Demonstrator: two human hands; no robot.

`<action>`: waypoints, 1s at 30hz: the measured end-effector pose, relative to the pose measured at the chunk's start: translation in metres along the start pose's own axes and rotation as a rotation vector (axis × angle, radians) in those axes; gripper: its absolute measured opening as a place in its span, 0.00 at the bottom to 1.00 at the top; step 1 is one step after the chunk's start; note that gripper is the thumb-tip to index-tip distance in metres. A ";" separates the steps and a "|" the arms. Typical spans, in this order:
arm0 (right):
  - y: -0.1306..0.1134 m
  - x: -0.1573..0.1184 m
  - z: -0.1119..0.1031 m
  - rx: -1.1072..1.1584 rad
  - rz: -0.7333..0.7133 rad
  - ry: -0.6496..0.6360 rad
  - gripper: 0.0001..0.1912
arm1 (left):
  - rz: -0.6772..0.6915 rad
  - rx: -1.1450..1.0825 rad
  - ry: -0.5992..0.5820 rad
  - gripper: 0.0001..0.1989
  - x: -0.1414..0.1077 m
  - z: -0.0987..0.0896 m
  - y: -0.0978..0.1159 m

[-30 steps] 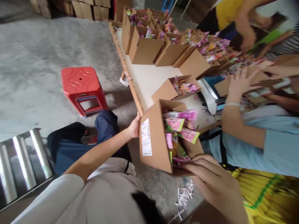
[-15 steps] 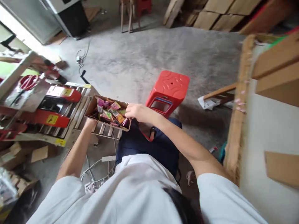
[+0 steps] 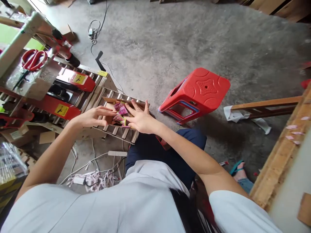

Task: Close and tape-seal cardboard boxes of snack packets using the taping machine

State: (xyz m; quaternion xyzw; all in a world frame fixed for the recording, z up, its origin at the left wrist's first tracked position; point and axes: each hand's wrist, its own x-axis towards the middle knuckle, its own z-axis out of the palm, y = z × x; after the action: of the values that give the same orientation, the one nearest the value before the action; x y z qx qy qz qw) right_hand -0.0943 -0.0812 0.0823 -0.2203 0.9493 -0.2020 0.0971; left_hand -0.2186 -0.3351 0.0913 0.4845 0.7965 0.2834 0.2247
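Observation:
A small open cardboard box [image 3: 109, 106] rests on the roller conveyor [image 3: 126, 132], with pink and purple snack packets [image 3: 122, 111] inside. My left hand [image 3: 93, 117] reaches over the box's left side, fingers stretched out and their tips at the packets. Over the right side lies my right hand [image 3: 141, 119], its fingers spread across the packets and the box's right part. Both hands are open and hold nothing that I can see. They hide much of the box's sides and some of the packets.
Left along the conveyor stands a red taping machine [image 3: 84, 82], with red-handled scissors [image 3: 34, 60] on top. A red plastic stool [image 3: 206, 87] stands ahead to the right. Cables and a power strip [image 3: 117, 153] lie on the floor. Another person's foot [image 3: 240, 171] shows at right.
The box, formerly held up by my left hand, now sits on the rollers. My left hand has moved from under it to over it, and my right hand has spread over the packets.

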 end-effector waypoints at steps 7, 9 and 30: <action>0.012 -0.029 0.004 0.176 0.110 0.507 0.24 | -0.178 0.120 0.019 0.37 -0.001 0.008 0.002; 0.018 -0.029 0.009 0.295 0.081 0.593 0.18 | -0.217 0.121 0.049 0.33 0.001 0.013 0.000; 0.016 0.006 -0.018 0.074 0.168 0.387 0.39 | -0.124 0.328 0.384 0.28 0.050 0.101 0.033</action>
State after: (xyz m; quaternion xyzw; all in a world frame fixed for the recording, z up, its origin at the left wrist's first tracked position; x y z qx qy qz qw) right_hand -0.1105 -0.0644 0.0913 -0.0937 0.9573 -0.2663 -0.0626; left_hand -0.1548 -0.2541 0.0346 0.4022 0.8880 0.2230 0.0047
